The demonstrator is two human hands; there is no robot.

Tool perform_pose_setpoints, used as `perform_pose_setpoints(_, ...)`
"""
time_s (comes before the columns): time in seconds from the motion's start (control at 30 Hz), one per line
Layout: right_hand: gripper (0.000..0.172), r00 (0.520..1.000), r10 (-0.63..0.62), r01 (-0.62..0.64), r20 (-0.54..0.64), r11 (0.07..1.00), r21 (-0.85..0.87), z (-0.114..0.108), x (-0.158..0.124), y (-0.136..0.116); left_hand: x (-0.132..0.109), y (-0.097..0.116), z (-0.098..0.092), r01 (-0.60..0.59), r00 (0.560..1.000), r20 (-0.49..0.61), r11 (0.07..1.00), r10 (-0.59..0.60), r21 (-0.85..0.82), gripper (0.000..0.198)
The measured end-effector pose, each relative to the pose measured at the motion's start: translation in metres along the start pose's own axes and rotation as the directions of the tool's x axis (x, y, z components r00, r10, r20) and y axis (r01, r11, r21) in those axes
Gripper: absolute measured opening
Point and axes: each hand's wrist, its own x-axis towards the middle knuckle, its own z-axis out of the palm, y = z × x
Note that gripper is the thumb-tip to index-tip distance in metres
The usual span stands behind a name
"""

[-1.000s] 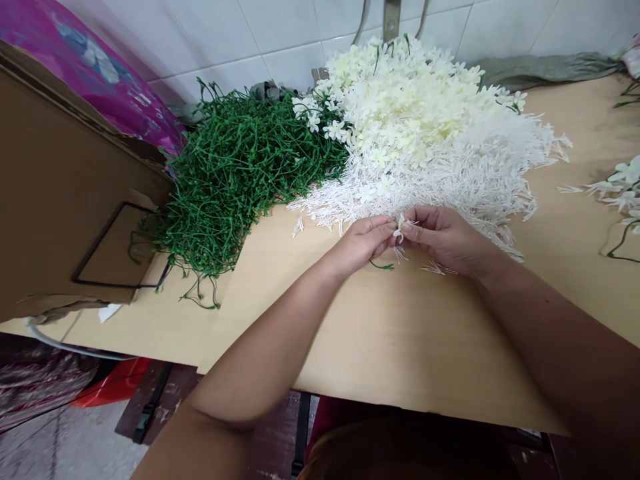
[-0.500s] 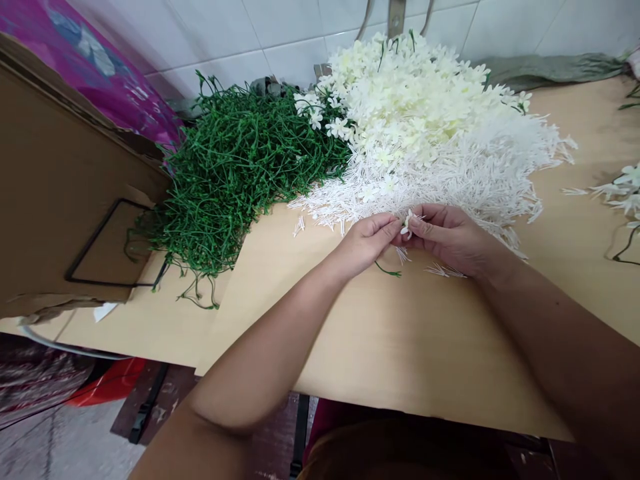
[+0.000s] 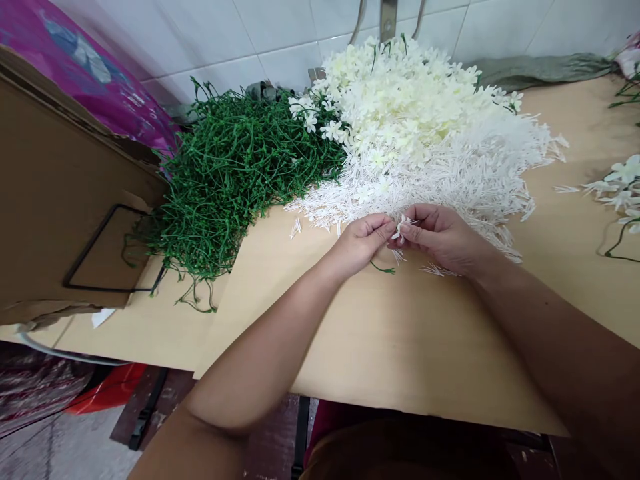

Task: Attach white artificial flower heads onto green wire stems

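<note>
My left hand is closed in a pinch on a green stem, whose lower end curves out below the fingers. Touching its fingertips, my right hand pinches a small white flower between thumb and forefinger. Both hands are just in front of a pile of thin white stamens. Cream-white blossoms are heaped behind and on top of that pile. To the left lies a tangled heap of green stems.
A cardboard box stands at the left beside a purple bag. Made-up white flowers lie at the right edge. The table's front edge runs below my forearms; a tiled wall rises behind.
The view has shifted slightly, moving the scene a little left. The white flower between my fingers has turned, and its petals show more spread out.
</note>
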Motion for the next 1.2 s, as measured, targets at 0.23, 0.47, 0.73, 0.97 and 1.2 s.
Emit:
perform_pose_setpoints(0.23, 0.044, 0.997, -0.074, 0.075, 0.015, 0.987, -0.144, 0.005, 0.0, 0.0, -0.002, -0.002, -0.002, 0.059, 0.998, 0.011, 0.998, -0.059, -0.016, 0.048)
perform_pose_setpoints(0.47, 0.045, 0.989, -0.14, 0.122, -0.055, 0.958, -0.258, 0.007, -0.001, -0.002, -0.004, 0.002, -0.004, 0.076, 0.997, -0.018, 0.997, -0.076, 0.005, 0.042)
perform_pose_setpoints(0.73, 0.027, 0.96, -0.265, 0.257, 0.093, 0.693, -0.674, -0.003, -0.012, -0.008, -0.006, 0.016, -0.042, -0.031, 0.998, -0.035, 0.87, 0.056, 0.493, 0.045)
perform_pose_setpoints(0.97, 0.012, 0.935, -0.242, 0.327, 0.26, 0.299, -0.897, -0.006, -0.007, 0.003, 0.01, -0.009, -0.05, 0.026, 0.859, -0.312, 0.572, 0.407, 0.82, 0.015)
perform_pose_setpoints(1.2, 0.012, 0.908, -0.405, 0.307, 0.109, 0.465, -0.83, -0.006, -0.003, 0.007, 0.024, -0.014, -0.044, 0.093, 0.829, -0.265, 0.346, 0.493, 0.934, 0.028)
